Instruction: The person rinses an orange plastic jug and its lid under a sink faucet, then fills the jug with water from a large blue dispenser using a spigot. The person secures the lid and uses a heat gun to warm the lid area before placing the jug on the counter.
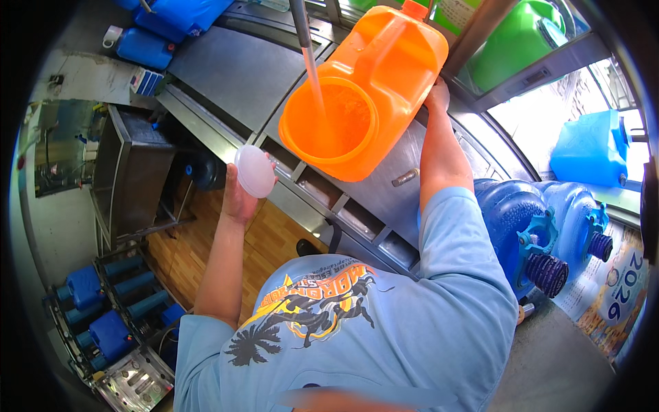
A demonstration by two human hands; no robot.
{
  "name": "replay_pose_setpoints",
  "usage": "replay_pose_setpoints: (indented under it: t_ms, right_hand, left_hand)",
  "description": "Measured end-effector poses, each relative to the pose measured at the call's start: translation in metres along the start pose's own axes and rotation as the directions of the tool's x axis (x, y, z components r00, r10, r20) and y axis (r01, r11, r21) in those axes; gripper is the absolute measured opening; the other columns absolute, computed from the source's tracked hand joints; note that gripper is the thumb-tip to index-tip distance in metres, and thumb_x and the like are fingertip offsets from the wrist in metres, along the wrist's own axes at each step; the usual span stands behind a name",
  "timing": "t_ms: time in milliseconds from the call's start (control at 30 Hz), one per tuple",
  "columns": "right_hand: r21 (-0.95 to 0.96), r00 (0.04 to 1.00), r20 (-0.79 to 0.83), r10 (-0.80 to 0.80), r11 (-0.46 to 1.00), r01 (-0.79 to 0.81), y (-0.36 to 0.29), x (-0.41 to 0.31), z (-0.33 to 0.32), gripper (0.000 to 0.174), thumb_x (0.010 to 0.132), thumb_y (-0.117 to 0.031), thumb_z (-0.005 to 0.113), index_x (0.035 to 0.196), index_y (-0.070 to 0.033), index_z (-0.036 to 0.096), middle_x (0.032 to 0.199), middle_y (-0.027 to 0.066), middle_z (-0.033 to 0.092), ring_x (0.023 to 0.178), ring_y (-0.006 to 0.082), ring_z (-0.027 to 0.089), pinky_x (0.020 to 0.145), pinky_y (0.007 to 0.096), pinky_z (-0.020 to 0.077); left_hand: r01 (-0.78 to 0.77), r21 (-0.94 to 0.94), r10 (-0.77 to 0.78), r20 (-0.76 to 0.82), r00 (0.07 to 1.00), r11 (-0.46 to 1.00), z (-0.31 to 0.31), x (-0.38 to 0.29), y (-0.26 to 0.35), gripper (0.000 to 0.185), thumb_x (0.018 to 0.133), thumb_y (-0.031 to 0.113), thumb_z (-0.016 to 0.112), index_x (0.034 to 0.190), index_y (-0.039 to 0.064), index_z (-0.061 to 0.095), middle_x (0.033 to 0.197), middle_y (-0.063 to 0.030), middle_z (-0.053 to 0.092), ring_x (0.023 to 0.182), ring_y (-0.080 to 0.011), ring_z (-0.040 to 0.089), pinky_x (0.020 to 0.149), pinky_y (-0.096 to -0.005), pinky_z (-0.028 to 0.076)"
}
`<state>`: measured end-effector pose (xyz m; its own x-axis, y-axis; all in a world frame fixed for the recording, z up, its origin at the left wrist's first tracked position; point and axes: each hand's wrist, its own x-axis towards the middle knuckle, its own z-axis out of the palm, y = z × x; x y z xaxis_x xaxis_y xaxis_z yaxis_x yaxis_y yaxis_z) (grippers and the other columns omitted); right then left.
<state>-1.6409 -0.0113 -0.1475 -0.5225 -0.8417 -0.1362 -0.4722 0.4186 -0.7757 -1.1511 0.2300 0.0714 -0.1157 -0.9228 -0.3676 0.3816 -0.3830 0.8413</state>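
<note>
A large orange plastic jug [394,136] leans over the steel counter, its wide round mouth facing up toward me. From a metal spout [300,23] above, a stream of water [313,77] falls into that mouth, and the water inside is churning. My right hand [438,96] grips the jug's right side, its fingers mostly hidden behind the orange wall. Left of the jug, my left hand [240,201] holds a round white translucent plastic lid [255,172], apart from the mouth. A small orange cap [413,9] sits on the jug's far end.
A short ribbed metal fitting [405,177] lies on the steel counter [378,198] beside my right forearm. Large blue water bottles [507,216] stand to the right, near a light blue container [587,149]. Blue jugs [144,47] are at the far left. A roller rack [136,304] holds smaller blue containers.
</note>
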Motion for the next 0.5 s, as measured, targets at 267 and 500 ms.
replay_pose_setpoints:
  t_ms: [267,500]
  right_hand:
    - [-0.011,1.0,-0.008,0.014,1.0,-0.014,-0.002,-0.001,0.002,0.062,0.082,-0.043,0.065,0.134,-0.01,0.062,0.135,0.0171,0.062,0.124,0.0336,0.059,0.103,0.0411,0.0483]
    - [0.044,0.997,-0.004,0.073,0.996,-0.073,0.012,0.008,0.013,0.069,0.082,-0.045,0.064,0.139,-0.008,0.057,0.134,0.0206,0.062,0.126,0.0349,0.059,0.104,0.0426,0.0478]
  left_hand:
    - [-0.061,0.07,0.061,-0.008,0.998,0.996,0.025,0.016,0.024,0.102,0.075,0.08,0.067,0.144,0.009,0.043,0.136,-0.0098,0.056,0.119,-0.0241,0.059,0.097,-0.0416,0.052]
    - [-0.084,0.046,0.084,0.009,0.996,0.995,0.025,0.017,0.026,0.1,0.074,0.076,0.07,0.143,0.008,0.045,0.135,-0.0108,0.057,0.119,-0.0241,0.059,0.098,-0.0415,0.051]
